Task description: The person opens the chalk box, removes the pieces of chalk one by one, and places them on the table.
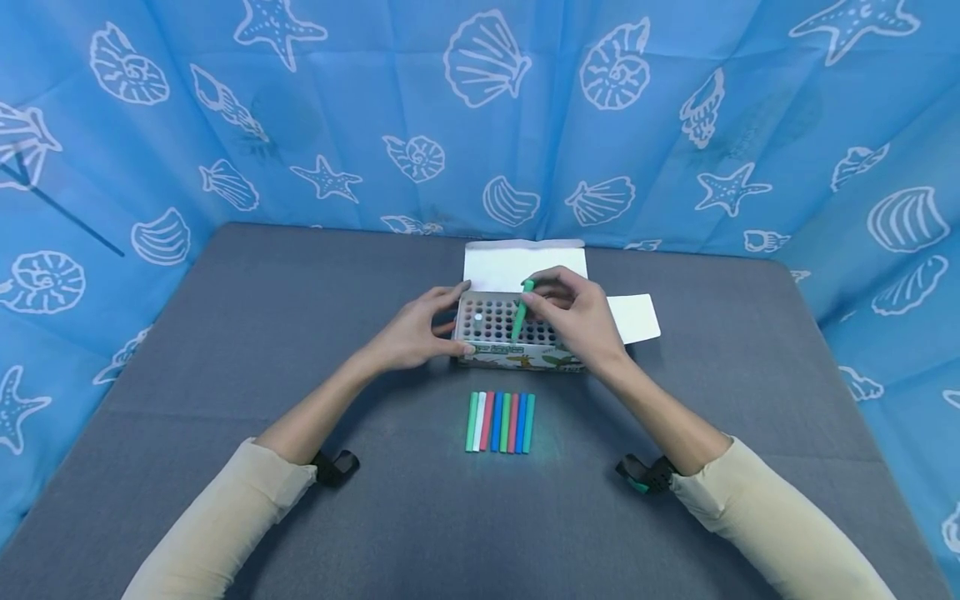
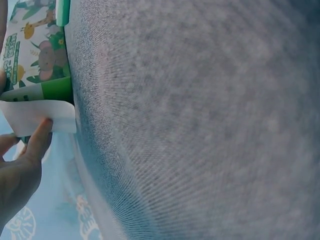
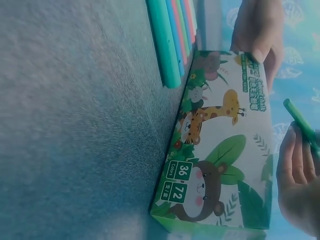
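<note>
An open box point(image 1: 517, 357) with animal pictures on its front point(image 3: 220, 165) stands on the grey table; its top is a grid of holes. My left hand point(image 1: 420, 329) grips the box's left end, thumb at the front corner. My right hand point(image 1: 577, 317) pinches a green stick point(image 1: 521, 312) that stands tilted over the holes; in the right wrist view the green stick point(image 3: 300, 122) pokes out past my fingers. A row of several coloured sticks point(image 1: 501, 422) lies flat just in front of the box.
The box's white lid flap point(image 1: 517, 262) lies open behind it and a side flap point(image 1: 636, 317) sticks out to the right. A blue curtain with shell prints point(image 1: 480, 108) closes in the table on three sides. Grey cloth point(image 2: 200, 120) covers the table.
</note>
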Tool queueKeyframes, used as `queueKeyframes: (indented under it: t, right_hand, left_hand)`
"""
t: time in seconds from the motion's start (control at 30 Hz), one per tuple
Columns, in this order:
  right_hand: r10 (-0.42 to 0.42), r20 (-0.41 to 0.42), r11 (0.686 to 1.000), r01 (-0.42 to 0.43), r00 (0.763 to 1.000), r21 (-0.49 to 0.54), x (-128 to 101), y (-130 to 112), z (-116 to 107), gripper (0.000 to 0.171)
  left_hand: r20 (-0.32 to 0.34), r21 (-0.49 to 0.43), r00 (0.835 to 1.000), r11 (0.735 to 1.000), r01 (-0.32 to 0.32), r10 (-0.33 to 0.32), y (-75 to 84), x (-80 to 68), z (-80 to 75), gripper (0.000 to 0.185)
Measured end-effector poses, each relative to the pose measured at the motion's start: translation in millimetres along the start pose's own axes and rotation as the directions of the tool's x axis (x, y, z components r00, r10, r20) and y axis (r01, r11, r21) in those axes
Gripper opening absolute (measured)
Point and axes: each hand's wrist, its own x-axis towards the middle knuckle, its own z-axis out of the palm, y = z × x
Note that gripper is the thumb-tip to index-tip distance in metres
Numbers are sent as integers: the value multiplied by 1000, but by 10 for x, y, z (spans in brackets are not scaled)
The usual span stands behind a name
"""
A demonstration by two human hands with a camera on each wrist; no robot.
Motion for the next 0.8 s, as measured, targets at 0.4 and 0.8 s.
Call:
queueKeyframes:
  t: [0.4, 0.8]
  right_hand:
    - [79, 38, 997, -78, 996, -25, -266, -50, -118, 27]
    - [171, 81, 985, -169, 982, -26, -512, 36, -221, 28]
  left_hand:
    - [-2, -12, 1000, 1000, -4, 4, -5, 6, -4, 96]
    - [-4, 20, 1000, 1000, 6, -6, 0, 18, 14, 96]
